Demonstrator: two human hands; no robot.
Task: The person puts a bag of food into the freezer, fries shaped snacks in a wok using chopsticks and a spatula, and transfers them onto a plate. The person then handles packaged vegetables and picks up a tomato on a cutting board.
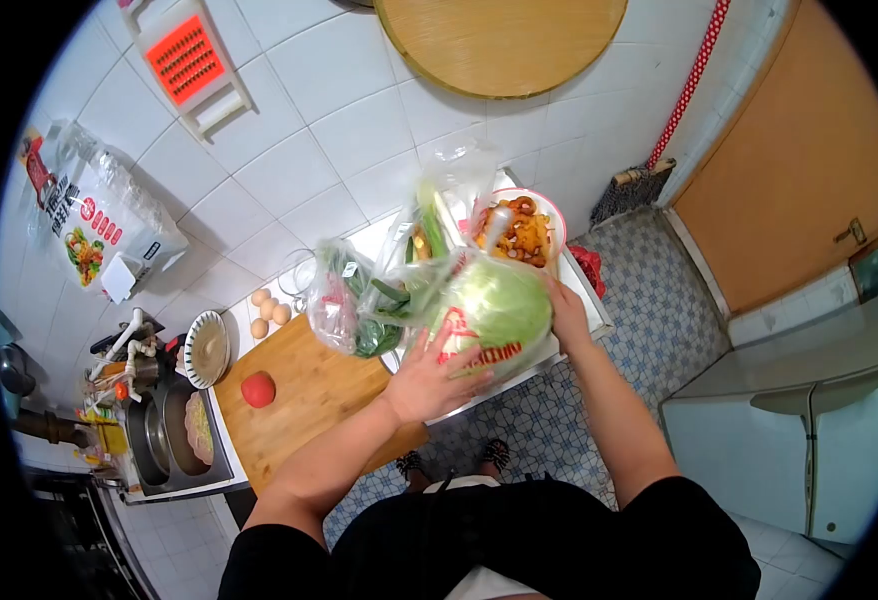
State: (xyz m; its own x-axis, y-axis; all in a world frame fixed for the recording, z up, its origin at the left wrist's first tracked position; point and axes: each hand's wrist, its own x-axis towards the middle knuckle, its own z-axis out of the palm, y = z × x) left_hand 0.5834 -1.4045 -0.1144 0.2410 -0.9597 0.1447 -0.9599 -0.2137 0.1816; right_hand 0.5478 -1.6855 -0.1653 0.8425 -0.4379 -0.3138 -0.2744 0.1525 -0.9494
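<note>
A round green cabbage point(504, 300) in a clear plastic bag with red print is between my two hands, above the right end of the counter. My left hand point(429, 380) presses on its near left side with fingers spread over the printed plastic. Around its right side curves my right hand point(567, 312), the fingertips partly hidden. Just left of the cabbage is a clear bag of dark green vegetables point(374, 335). Behind it, another bag holds long pale green stalks point(434, 225). A red-rimmed bowl point(561, 220) with orange-brown food stands at the back right.
A wooden cutting board point(309, 395) carries a red tomato point(257, 389). Several eggs point(280, 313) lie behind it, near a striped bowl point(207, 348). The sink point(139, 440) is at left. A broom point(634, 190) leans by the door; a white fridge point(759, 440) stands right.
</note>
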